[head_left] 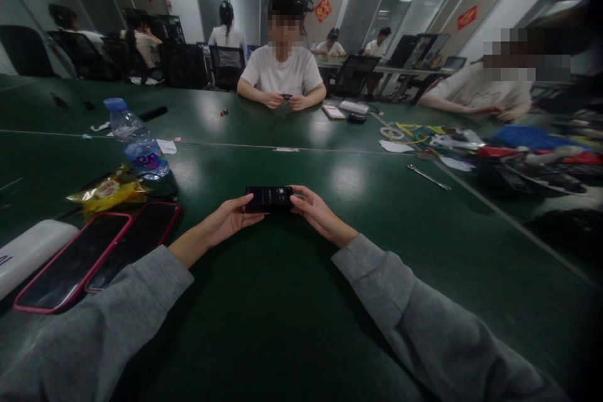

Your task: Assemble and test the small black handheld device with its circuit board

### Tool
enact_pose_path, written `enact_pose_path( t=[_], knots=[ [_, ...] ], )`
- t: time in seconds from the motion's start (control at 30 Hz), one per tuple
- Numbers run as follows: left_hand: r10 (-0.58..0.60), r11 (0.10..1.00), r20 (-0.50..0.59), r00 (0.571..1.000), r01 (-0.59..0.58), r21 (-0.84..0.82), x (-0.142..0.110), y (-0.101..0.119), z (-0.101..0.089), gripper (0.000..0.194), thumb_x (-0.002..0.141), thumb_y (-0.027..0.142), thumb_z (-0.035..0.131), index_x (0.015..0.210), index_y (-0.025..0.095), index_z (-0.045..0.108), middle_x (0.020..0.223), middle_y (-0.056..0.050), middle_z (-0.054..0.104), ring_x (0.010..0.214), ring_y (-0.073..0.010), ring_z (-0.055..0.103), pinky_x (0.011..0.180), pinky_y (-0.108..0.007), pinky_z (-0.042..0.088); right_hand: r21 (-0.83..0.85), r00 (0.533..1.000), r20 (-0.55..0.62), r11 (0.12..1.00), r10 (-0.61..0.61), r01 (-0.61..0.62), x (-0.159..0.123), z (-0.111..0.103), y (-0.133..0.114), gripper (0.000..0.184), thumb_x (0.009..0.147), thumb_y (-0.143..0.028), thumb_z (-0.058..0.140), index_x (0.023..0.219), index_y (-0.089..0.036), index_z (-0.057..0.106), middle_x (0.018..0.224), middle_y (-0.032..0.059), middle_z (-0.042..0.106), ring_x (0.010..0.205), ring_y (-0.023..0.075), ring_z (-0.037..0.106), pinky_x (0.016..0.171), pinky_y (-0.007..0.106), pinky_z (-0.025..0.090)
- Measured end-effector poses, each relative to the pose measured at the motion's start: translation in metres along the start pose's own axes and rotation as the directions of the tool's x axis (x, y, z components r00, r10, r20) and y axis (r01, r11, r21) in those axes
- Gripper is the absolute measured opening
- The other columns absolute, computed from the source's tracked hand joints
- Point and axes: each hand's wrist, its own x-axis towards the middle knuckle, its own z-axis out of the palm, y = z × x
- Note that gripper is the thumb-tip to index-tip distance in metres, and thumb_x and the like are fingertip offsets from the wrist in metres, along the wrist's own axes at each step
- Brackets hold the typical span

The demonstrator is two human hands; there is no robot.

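Note:
Between my two hands is a small black handheld device (pixel 268 199) with a lit screen showing tiny white marks, too small to read. My left hand (pixel 230 218) grips its left end, thumb on the front edge. At the other end, my right hand (pixel 316 212) is closed on it in the same way, with the thumb over the screen's corner. The fingers behind the device are partly hidden. It is held sideways just above the dark green table (pixel 264 314).
On the left are two red-edged phones (pixel 70 264), a white case (pixel 35 251), a yellow snack packet (pixel 110 193) and a plastic bottle (pixel 139 141). A wrench (pixel 428 177) and a heap of cables (pixel 414 135) lie right. A person (pixel 282 69) sits opposite.

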Motion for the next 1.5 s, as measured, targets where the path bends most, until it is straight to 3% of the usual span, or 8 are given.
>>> enact_pose_path(
  t=[0.33, 0.57, 1.07, 1.2, 1.37, 1.5],
  knots=[
    [0.017, 1.000, -0.007, 1.000, -0.017, -0.004, -0.003, 0.000, 0.005, 0.048, 0.085, 0.022, 0.063, 0.127, 0.004, 0.048, 0.116, -0.019, 0.064, 0.108, -0.0277, 0.064, 0.107, -0.040, 0.039, -0.004, 0.997, 0.068, 1.000, -0.021, 0.022, 0.001, -0.002, 0.002, 0.046, 0.075, -0.029, 0.074, 0.116, -0.025, 0.054, 0.119, 0.0055, 0.059, 0.115, 0.0210, 0.054, 0.107, 0.046, 0.037],
    [0.045, 0.999, 0.072, 0.996, -0.045, 0.002, -0.002, -0.003, -0.002, 0.050, 0.086, 0.022, 0.061, 0.130, 0.004, 0.047, 0.119, -0.020, 0.063, 0.112, -0.0294, 0.061, 0.110, -0.042, 0.033, 0.012, 0.997, 0.082, 1.000, -0.007, 0.006, -0.004, 0.002, -0.004, 0.045, 0.076, -0.029, 0.072, 0.117, -0.026, 0.053, 0.121, 0.0053, 0.058, 0.115, 0.0213, 0.056, 0.107, 0.047, 0.039],
    [0.012, 0.999, 0.103, 0.995, -0.008, -0.041, -0.002, -0.001, -0.001, 0.054, 0.088, 0.021, 0.058, 0.135, 0.004, 0.040, 0.124, -0.021, 0.060, 0.117, -0.0304, 0.058, 0.111, -0.043, 0.033, 0.046, 0.998, 0.065, 0.999, 0.005, -0.008, -0.008, 0.005, -0.001, 0.046, 0.077, -0.026, 0.072, 0.117, -0.026, 0.051, 0.119, 0.0051, 0.058, 0.113, 0.0201, 0.057, 0.107, 0.047, 0.039],
    [0.000, 0.998, 0.078, 0.997, 0.005, -0.066, 0.001, -0.002, -0.004, 0.055, 0.088, 0.023, 0.059, 0.137, 0.006, 0.039, 0.125, -0.019, 0.060, 0.116, -0.0308, 0.058, 0.111, -0.043, 0.033, 0.006, 1.000, 0.023, 1.000, -0.009, 0.008, -0.007, 0.008, 0.000, 0.043, 0.078, -0.029, 0.071, 0.116, -0.027, 0.051, 0.117, 0.0047, 0.059, 0.112, 0.0195, 0.057, 0.107, 0.046, 0.038],
    [-0.008, 0.999, 0.068, 0.998, 0.011, -0.053, 0.002, -0.003, -0.004, 0.056, 0.088, 0.028, 0.058, 0.137, 0.006, 0.039, 0.126, -0.021, 0.059, 0.117, -0.0315, 0.058, 0.111, -0.043, 0.033, -0.105, 0.993, -0.001, 0.987, -0.121, 0.120, -0.005, 0.011, 0.003, 0.041, 0.077, -0.032, 0.072, 0.112, -0.026, 0.054, 0.119, 0.0048, 0.057, 0.116, 0.0197, 0.054, 0.108, 0.043, 0.039],
    [-0.018, 1.000, 0.088, 0.996, 0.017, 0.012, 0.001, -0.003, -0.003, 0.056, 0.089, 0.030, 0.058, 0.137, 0.007, 0.040, 0.126, -0.021, 0.059, 0.116, -0.0297, 0.059, 0.111, -0.043, 0.032, -0.312, 0.969, 0.010, 0.920, -0.247, 0.238, -0.009, 0.015, 0.001, 0.058, 0.074, -0.032, 0.075, 0.124, -0.029, 0.047, 0.131, 0.0063, 0.049, 0.124, 0.0228, 0.048, 0.106, 0.045, 0.040]
  ],
)
